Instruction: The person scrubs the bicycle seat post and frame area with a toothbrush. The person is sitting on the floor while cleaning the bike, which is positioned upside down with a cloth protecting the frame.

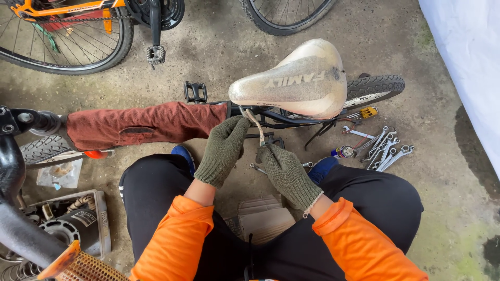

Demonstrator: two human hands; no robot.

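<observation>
Right, both gloved hands are in under the bicycle saddle (299, 78); the left hand (225, 148) is curled tight around the top of a thin pale cable (255, 124) just below the saddle's nose, fingers pressed together on it; the right hand (285, 171) sits lower and to the right, fingertips pinching the cable's bottom end near the dark frame tube (291, 118); the cable runs between the two hands, slightly bowed. The saddle is worn, whitish and dirty, tilted up above the frame; a rust-red cloth (140, 125) is wrapped along the frame to the left; a black pedal (195, 92) pokes out behind it. On the concrete floor (437, 198) to the right lies a fan of silver spanners (385, 148) beside a small spray can (344, 152); the rear tyre (375, 86) peeks out past the saddle. Another bike's wheel (62, 36) stands at upper left; a box of parts (73, 221) sits at lower left.
</observation>
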